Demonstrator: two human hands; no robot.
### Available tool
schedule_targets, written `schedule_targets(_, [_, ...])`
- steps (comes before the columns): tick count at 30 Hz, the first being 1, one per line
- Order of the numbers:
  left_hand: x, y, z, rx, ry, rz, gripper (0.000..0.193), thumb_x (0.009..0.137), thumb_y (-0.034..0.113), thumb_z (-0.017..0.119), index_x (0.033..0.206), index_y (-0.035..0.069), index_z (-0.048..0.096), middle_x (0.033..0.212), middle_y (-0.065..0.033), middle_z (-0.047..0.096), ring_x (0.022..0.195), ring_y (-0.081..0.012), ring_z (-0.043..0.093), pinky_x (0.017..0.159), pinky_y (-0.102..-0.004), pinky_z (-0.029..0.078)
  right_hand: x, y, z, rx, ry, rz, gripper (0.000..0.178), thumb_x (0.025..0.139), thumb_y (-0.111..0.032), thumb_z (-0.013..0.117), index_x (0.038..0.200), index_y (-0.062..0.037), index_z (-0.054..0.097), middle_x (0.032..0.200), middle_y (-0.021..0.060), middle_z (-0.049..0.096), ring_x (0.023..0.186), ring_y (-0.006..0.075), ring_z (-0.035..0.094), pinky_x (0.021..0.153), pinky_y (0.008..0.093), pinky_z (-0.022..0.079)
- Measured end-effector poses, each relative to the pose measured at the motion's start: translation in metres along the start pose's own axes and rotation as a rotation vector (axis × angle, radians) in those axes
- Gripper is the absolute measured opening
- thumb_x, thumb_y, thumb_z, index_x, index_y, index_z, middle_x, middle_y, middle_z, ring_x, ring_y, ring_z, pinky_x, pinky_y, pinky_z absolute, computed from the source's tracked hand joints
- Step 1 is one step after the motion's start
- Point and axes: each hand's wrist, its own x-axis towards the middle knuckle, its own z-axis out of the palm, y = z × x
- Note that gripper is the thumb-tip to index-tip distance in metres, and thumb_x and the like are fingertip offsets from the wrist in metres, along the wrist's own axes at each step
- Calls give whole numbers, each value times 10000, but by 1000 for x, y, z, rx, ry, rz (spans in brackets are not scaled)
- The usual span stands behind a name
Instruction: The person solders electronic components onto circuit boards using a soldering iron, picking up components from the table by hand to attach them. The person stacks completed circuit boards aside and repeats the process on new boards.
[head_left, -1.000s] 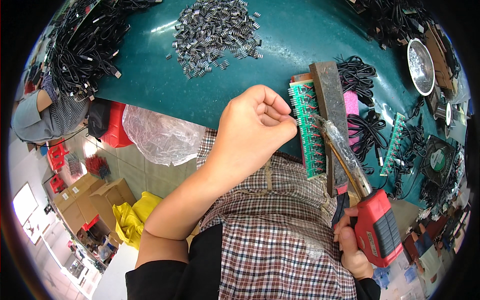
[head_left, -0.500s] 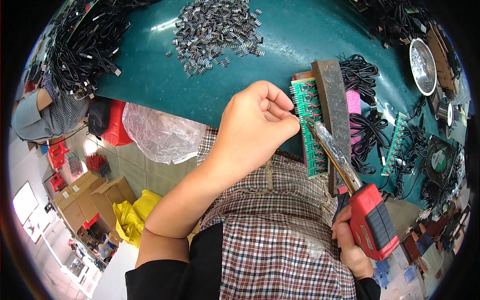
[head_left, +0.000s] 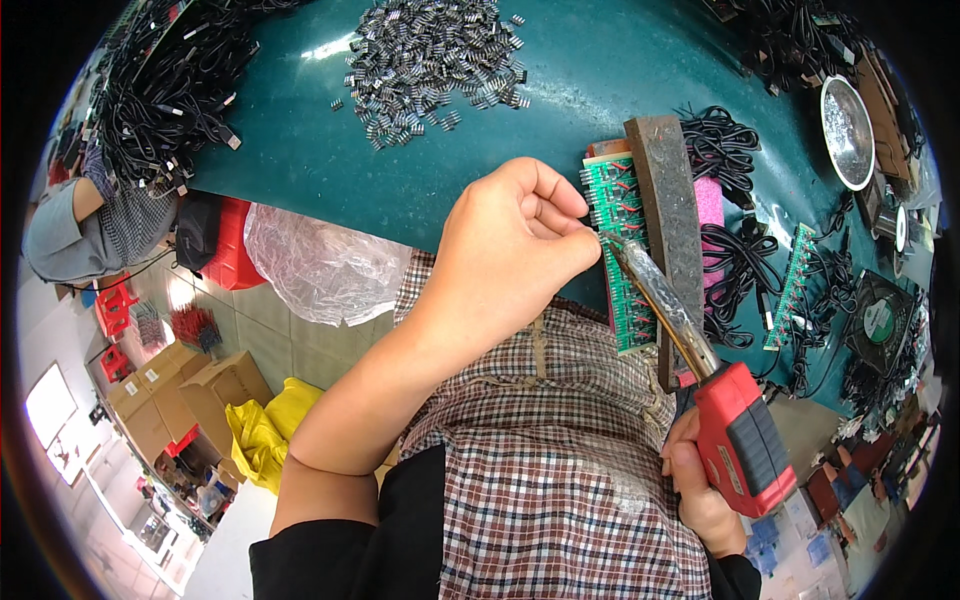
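A red and black soldering iron (head_left: 743, 437) with a long metal barrel is gripped in my right hand (head_left: 703, 500). Its tip meets a long green circuit board (head_left: 630, 295), which carries red parts and a row of pins along its left edge. That board leans along a dark grey block (head_left: 668, 215). At the board's left edge my left hand (head_left: 520, 245) is closed in a pinch, thumb and forefinger by the pins near the iron's tip. Whatever those fingers hold is hidden or too small to name.
A heap of small black pin connectors (head_left: 430, 60) lies on the green table (head_left: 290, 130). Bundled black cables (head_left: 170, 95) crowd the far left. More cables (head_left: 740, 265), a second circuit board (head_left: 790, 285), a pink foam piece (head_left: 709, 205) and a metal bowl (head_left: 847, 133) are at right.
Almost nothing differs. The soldering iron's handle has shifted very slightly up and to the left, with its tip still at the board; my left hand keeps its pinch.
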Motion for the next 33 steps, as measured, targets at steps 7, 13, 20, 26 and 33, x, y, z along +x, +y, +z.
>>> schedule_targets(7, [0, 0, 1, 25, 17, -13, 249, 854, 12, 772, 1032, -19, 601, 887, -87, 715, 757, -116, 713, 686, -236, 580, 2, 1, 0, -45, -17, -27, 196, 784, -100, 811, 958, -56, 732, 848, 91, 724, 755, 301, 721, 705, 393, 572])
schedule_targets(13, [0, 1, 1, 35, 26, -16, 257, 849, 9, 774, 1035, -20, 599, 885, -90, 714, 753, -117, 711, 681, -239, 579, -5, -1, 1, 20, 35, 69, 204, 798, -93, 802, 984, -45, 734, 853, 92, 724, 750, 284, 721, 685, 375, 571])
schedule_targets(20, [0, 0, 1, 28, 28, -7, 256, 851, 7, 773, 1036, -19, 597, 878, -85, 712, 745, -113, 705, 677, -236, 578, -1, 5, 0, -57, 0, -74, 228, 795, -87, 801, 1009, -44, 735, 851, 89, 717, 736, 290, 713, 682, 377, 569])
schedule_targets(26, [-1, 0, 2, 30, 28, -2, 251, 854, 5, 770, 1034, -17, 596, 872, -81, 712, 744, -108, 703, 676, -232, 576, -2, 3, 0, -69, 1, -45, 237, 793, -101, 811, 1010, -48, 733, 863, 89, 721, 758, 294, 722, 697, 372, 574])
schedule_targets(33, [0, 0, 2, 43, 30, -2, 246, 856, 3, 767, 1032, -15, 597, 871, -83, 714, 745, -106, 702, 675, -233, 576, -7, 5, 0, -29, 13, -44, 228, 803, -128, 816, 1000, -54, 728, 858, 87, 717, 757, 288, 723, 692, 370, 572])
